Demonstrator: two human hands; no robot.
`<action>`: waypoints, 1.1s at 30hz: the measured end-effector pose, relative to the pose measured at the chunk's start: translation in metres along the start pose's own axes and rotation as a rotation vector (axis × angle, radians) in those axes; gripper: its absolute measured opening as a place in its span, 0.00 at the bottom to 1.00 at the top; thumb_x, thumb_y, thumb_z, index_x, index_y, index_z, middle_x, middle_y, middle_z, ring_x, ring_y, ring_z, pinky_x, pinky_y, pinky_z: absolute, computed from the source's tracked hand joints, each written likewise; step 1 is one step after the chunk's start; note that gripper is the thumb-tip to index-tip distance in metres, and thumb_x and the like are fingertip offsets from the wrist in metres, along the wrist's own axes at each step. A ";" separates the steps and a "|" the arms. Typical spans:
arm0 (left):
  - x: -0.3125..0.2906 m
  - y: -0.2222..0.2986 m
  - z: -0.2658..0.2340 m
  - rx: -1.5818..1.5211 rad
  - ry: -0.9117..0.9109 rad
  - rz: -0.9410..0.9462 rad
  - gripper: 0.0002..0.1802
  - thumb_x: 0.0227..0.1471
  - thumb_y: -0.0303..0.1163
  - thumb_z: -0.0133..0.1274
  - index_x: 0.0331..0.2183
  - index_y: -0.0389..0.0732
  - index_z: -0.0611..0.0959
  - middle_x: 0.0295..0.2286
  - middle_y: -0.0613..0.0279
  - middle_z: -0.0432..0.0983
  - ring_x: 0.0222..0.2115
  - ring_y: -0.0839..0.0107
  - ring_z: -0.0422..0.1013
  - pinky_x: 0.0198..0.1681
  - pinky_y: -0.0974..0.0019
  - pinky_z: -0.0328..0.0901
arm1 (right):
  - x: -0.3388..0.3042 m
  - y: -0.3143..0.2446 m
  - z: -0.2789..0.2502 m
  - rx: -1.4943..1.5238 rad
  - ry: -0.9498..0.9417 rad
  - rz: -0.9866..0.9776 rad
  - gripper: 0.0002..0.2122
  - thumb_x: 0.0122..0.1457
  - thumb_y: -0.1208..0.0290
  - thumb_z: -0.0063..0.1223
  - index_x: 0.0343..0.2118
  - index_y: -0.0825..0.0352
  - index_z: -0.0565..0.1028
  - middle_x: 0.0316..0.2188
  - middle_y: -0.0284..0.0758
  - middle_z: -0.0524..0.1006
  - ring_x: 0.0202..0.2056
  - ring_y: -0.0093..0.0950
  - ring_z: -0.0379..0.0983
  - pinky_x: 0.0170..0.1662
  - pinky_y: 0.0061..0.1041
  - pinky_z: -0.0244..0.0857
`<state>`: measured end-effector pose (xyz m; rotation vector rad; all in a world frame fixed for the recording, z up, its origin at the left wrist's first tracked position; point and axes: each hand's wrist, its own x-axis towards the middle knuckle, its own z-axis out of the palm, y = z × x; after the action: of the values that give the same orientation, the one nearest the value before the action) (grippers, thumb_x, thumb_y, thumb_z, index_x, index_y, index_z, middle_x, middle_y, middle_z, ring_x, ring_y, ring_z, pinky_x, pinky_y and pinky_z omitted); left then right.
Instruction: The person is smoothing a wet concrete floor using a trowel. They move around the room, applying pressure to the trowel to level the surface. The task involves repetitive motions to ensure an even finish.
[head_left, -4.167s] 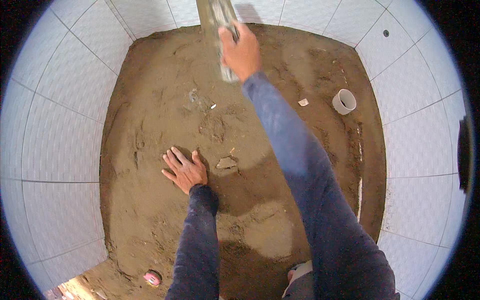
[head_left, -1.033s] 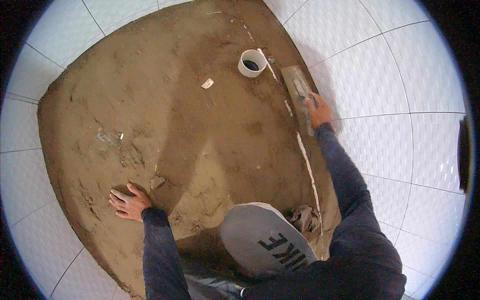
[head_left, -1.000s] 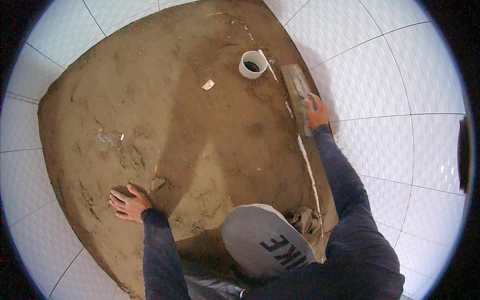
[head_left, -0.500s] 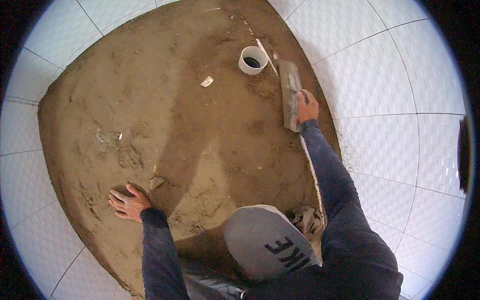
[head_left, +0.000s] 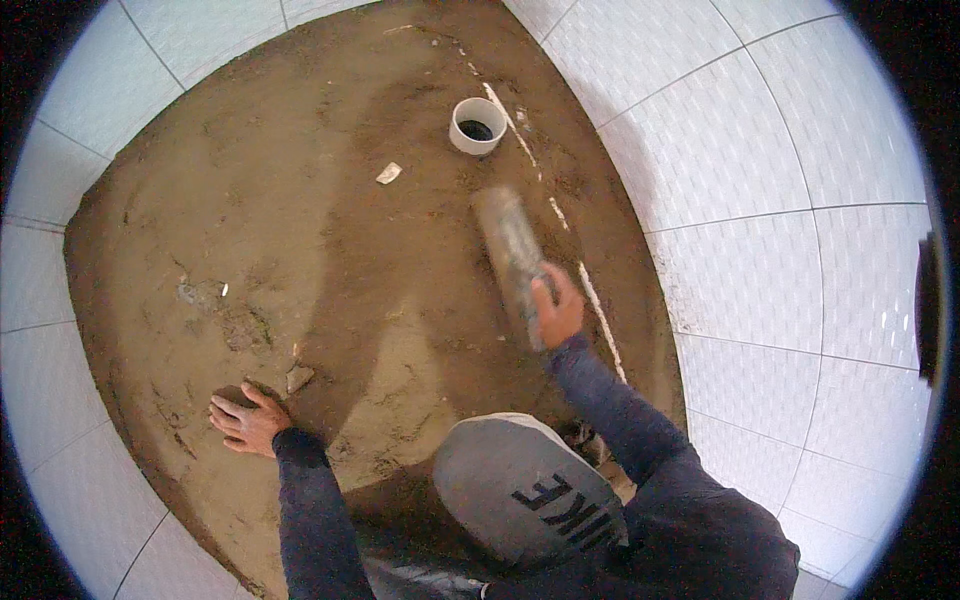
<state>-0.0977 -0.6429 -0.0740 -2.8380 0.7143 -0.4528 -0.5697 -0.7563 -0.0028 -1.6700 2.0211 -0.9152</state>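
Right hand (head_left: 557,312): grip wrapped round the handle of a long grey float (head_left: 512,255), right of centre in the frame. Float is motion-blurred, lying flat on the mortar.
Change: half a second ago the float lay against the tile edge just beside the white drain pipe (head_left: 477,125); it has now slid down and left, away from the wall and clear of the pipe. One second ago it sat even tighter to the tiles.
Reading: looks like a smoothing stroke drawn back from the wall toward the body, over the sand-cement bed (head_left: 300,230).
Left hand (head_left: 247,420): lower left, fingers spread flat on the bed, holding nothing, bracing. Unmoved through the last second.
Bed: rough, scuffed patch left of centre, not yet levelled; small pale chip (head_left: 388,173) near the pipe.
Surround: white wall tiles (head_left: 780,260) ring the bed.
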 end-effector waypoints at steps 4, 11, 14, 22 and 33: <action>0.001 -0.003 -0.002 0.006 -0.002 -0.001 0.39 0.60 0.66 0.31 0.64 0.52 0.61 0.62 0.68 0.57 0.65 0.68 0.50 0.63 0.46 0.47 | 0.084 0.036 -0.023 -0.007 0.105 0.070 0.21 0.57 0.56 0.56 0.46 0.68 0.76 0.44 0.46 0.78 0.47 0.42 0.74 0.52 0.36 0.65; -0.002 0.002 0.009 0.004 0.030 0.023 0.39 0.60 0.66 0.32 0.63 0.53 0.62 0.62 0.69 0.57 0.64 0.68 0.51 0.62 0.45 0.50 | 0.249 0.075 -0.026 -0.295 0.111 0.119 0.28 0.55 0.47 0.55 0.50 0.67 0.76 0.48 0.48 0.76 0.51 0.45 0.72 0.57 0.38 0.62; 0.000 -0.003 0.012 0.014 0.056 0.021 0.39 0.60 0.66 0.32 0.62 0.53 0.63 0.62 0.69 0.58 0.64 0.68 0.52 0.61 0.45 0.50 | 0.244 0.084 -0.035 -0.386 0.105 0.150 0.29 0.55 0.46 0.54 0.51 0.65 0.76 0.49 0.49 0.75 0.52 0.45 0.71 0.58 0.38 0.61; -0.003 -0.003 0.015 -0.050 0.100 0.028 0.39 0.59 0.66 0.34 0.62 0.52 0.64 0.61 0.66 0.60 0.63 0.67 0.54 0.61 0.42 0.51 | 0.162 0.153 -0.106 -0.285 0.085 0.254 0.25 0.56 0.49 0.54 0.50 0.64 0.76 0.49 0.49 0.75 0.50 0.43 0.72 0.56 0.37 0.62; -0.008 -0.011 0.033 -0.019 0.116 0.020 0.42 0.57 0.70 0.29 0.62 0.53 0.64 0.61 0.62 0.60 0.63 0.65 0.54 0.62 0.40 0.49 | -0.003 0.198 -0.202 -0.341 0.020 0.300 0.28 0.57 0.49 0.55 0.53 0.67 0.74 0.51 0.50 0.74 0.55 0.42 0.69 0.60 0.36 0.58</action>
<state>-0.0889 -0.6267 -0.1042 -2.8387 0.7708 -0.6141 -0.8434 -0.6847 0.0087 -1.4548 2.4630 -0.5088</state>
